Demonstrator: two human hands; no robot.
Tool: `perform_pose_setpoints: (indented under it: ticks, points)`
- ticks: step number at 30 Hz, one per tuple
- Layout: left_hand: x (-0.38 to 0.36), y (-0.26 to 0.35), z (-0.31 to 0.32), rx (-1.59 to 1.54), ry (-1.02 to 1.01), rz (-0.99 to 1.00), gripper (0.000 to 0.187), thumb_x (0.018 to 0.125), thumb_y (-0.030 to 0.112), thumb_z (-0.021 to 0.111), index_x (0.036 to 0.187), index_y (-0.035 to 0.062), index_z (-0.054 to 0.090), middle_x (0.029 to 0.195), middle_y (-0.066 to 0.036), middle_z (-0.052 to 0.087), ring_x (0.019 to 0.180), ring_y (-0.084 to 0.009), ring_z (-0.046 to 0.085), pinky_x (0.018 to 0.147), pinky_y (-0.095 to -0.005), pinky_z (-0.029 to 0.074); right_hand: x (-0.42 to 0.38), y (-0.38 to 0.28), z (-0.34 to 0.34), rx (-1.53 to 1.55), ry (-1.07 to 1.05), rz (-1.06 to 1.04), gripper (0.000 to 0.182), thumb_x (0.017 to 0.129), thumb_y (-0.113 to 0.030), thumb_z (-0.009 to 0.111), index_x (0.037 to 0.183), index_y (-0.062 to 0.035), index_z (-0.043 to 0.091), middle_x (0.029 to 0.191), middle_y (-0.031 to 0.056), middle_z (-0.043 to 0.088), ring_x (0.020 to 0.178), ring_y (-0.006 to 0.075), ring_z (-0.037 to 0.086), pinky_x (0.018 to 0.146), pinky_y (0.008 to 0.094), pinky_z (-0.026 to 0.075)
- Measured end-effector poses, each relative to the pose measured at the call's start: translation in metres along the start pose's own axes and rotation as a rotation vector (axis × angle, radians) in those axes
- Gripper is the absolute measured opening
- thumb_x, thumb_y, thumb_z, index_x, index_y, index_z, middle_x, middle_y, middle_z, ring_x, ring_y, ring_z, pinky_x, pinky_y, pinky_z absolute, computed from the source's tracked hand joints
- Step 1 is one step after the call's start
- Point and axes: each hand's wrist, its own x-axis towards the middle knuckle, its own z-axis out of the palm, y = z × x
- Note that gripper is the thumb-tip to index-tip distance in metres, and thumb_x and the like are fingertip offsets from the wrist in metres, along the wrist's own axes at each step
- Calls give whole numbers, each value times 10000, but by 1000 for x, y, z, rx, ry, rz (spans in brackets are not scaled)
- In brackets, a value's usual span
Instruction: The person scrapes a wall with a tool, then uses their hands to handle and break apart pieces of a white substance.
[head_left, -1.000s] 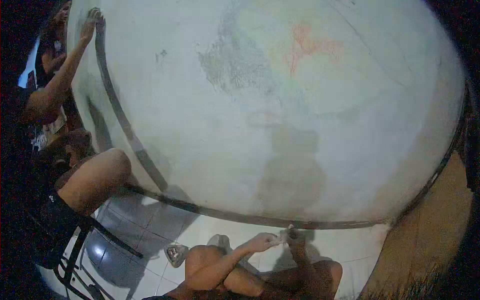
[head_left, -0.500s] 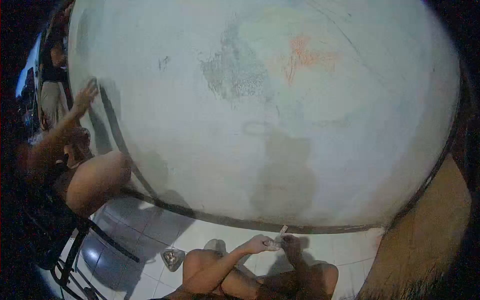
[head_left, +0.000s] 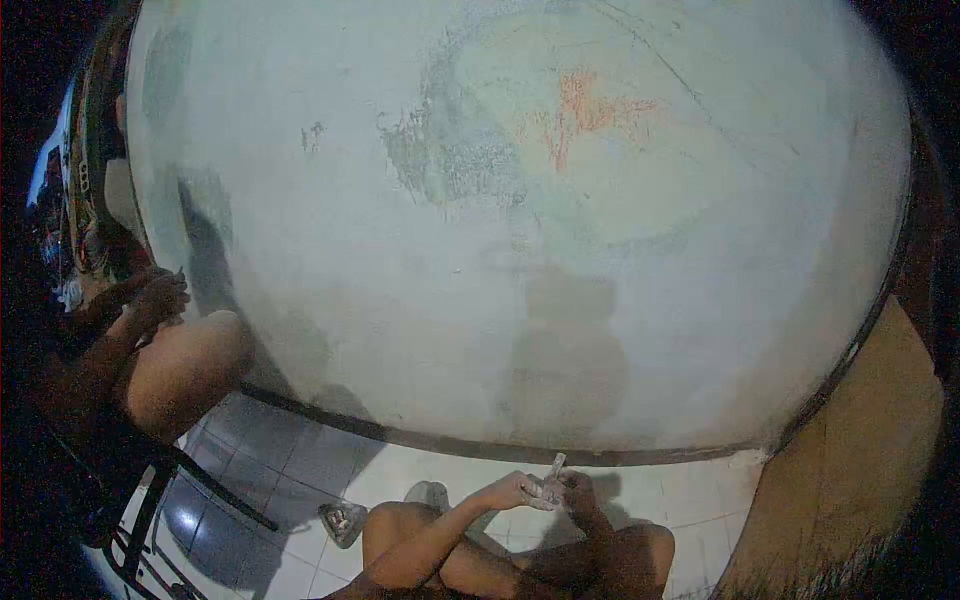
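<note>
My left hand (head_left: 520,490) and my right hand (head_left: 577,491) meet above my crossed legs, close to the foot of the wall. Between them a small pale strip (head_left: 559,463) sticks up; its lower end is hidden among the fingers. The fingers of both hands are bent inward, and whitish material shows on those of the left. Just ahead stands the pale wall (head_left: 400,300), with grey, greenish and orange worn patches.
On the tiled floor to the left lies a small three-sided tray (head_left: 343,525) with something in it. Another person's hands (head_left: 160,298) are at the left, above a bent knee. Beside that person is a dark-framed chair (head_left: 150,510). A brown panel (head_left: 830,460) leans at the right.
The other person's raised hand has come down from the wall to near the knee. My hands stay together around the pale strip, and the view has shifted slightly.
</note>
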Motion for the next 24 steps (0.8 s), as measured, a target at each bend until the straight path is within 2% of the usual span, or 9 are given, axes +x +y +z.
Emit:
perform_pose_setpoints:
  ticks: [1,3,4,6,10,15,17,22,24]
  points:
    - [0,-1,-1,33,-1,-54,270,728,258,742,852,25,680,787,-23,663,733,-78,526,729,-288,445,10,46,-20,0,0,-1,165,759,-157,623,807,-2,597,751,33,592,695,124,534,629,301,442]
    - [2,-19,-1,67,-2,-108,285,725,268,744,866,31,678,822,-32,669,744,-89,543,739,-292,448,38,138,-48,-569,109,-429,171,730,-156,632,794,-1,597,744,42,598,686,122,532,621,296,440]
    - [6,-41,0,164,37,-102,317,727,316,732,866,36,679,830,-82,661,745,-143,567,725,-308,454,34,124,-43,-569,106,-431,171,730,-156,632,794,-1,597,744,42,598,686,122,532,621,296,440]
    - [9,-51,4,258,77,-96,352,730,364,720,865,42,681,838,-133,652,746,-197,590,710,-323,459,19,78,-25,-184,143,-178,164,702,-144,633,766,0,587,733,60,597,679,114,527,614,289,436]
    - [1,-24,11,327,240,-6,419,771,463,639,924,74,674,828,-136,651,757,-243,615,692,-338,467,20,54,-17,-481,142,-180,169,692,-149,635,760,-3,585,737,69,596,680,116,527,620,288,438]
    - [-2,0,6,368,166,-166,415,813,498,556,926,118,678,808,-136,646,760,-260,619,684,-355,469,18,67,-13,-149,192,-218,201,724,-196,666,787,-23,586,738,44,598,641,117,524,603,282,443]
    - [-2,-4,5,415,173,-187,406,832,488,517,906,122,676,812,-145,639,768,-300,609,687,-375,466,6,28,-1,-107,158,-225,187,726,-177,674,789,-22,587,738,46,598,642,116,529,601,278,445]
    - [4,-40,11,445,268,-101,462,836,502,471,842,81,660,809,-167,625,767,-360,583,675,-416,453,12,37,2,3,73,-200,161,725,-110,692,801,-6,596,739,58,607,648,115,548,603,271,458]
    - [4,-39,13,434,314,-49,482,831,512,468,821,68,654,811,-172,623,767,-372,576,669,-429,448,10,41,3,-79,186,-197,170,723,-105,696,800,9,597,724,71,615,638,123,565,595,275,463]
